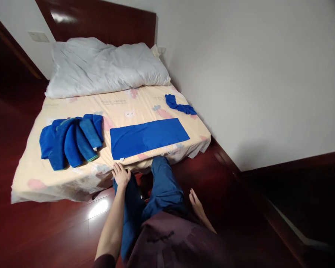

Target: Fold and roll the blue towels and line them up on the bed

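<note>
A blue cloth (149,137) lies flat as a long rectangle near the front edge of the bed. To its left, several blue rolled or folded cloths (72,143) overlap in a fan. A crumpled blue cloth (180,106) rests near the bed's right edge. My left hand (121,174) is open, palm down by my knee at the mattress edge, just below the flat cloth's left corner. My right hand (195,203) hangs open beside my right thigh, touching no cloth.
The bed (56,180) has a patterned sheet. A pale grey quilt (106,67) is bunched against the dark wooden headboard (106,22). A white wall (254,82) stands along the right, above a dark red floor (25,230).
</note>
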{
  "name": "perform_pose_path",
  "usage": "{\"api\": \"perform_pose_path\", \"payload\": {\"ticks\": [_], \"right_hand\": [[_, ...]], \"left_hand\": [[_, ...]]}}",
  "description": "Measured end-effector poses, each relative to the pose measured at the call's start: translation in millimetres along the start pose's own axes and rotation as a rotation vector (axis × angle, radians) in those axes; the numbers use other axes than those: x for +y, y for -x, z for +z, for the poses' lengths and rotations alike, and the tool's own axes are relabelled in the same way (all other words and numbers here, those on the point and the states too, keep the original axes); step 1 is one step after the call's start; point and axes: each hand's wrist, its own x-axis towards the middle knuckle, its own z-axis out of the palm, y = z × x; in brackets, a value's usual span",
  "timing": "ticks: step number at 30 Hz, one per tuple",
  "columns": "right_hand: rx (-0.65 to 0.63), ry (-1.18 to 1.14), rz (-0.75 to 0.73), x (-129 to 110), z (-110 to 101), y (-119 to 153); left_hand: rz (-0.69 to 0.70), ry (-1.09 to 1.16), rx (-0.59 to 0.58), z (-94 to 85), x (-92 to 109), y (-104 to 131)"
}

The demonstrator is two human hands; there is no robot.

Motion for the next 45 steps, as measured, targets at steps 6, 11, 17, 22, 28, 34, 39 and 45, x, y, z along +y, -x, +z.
{"api": "perform_pose_path", "payload": {"ticks": [6, 11, 17, 22, 28, 34, 39, 45], "right_hand": [[-0.075, -0.072, 0.006, -40.2, 11.0, 30.3], [0.055, 0.049, -0.056, -16.5, -1.2, 49.6], [0.046, 0.228, -0.088, -6.6, -5.2, 36.4], [-0.031, 0.403, -0.242, -24.4, -3.1, -0.6], [-0.086, 0.309, -0.521, -39.1, 5.4, -64.6], [0.042, -0.046, -0.510, -45.4, 17.8, -115.9], [-0.006, -0.054, -0.517, -61.1, 31.8, -132.8], [-0.071, 0.019, -0.610, -86.3, 50.5, -149.9]], "left_hand": [[-0.022, 0.065, -0.098, -8.7, -6.1, 10.5], [-0.008, 0.097, -0.100, -3.4, -0.1, 7.4], [-0.005, 0.114, -0.082, 2.4, 10.7, 14.5], [-0.014, 0.130, -0.111, 1.6, 19.6, 29.2], [-0.004, 0.001, -0.122, 8.3, 50.2, 41.0], [0.071, -0.121, -0.130, 21.8, 85.0, 40.2], [0.116, -0.163, -0.183, 36.2, 116.4, 35.3], [0.188, -0.177, -0.170, 54.5, 155.2, 31.7]]}}
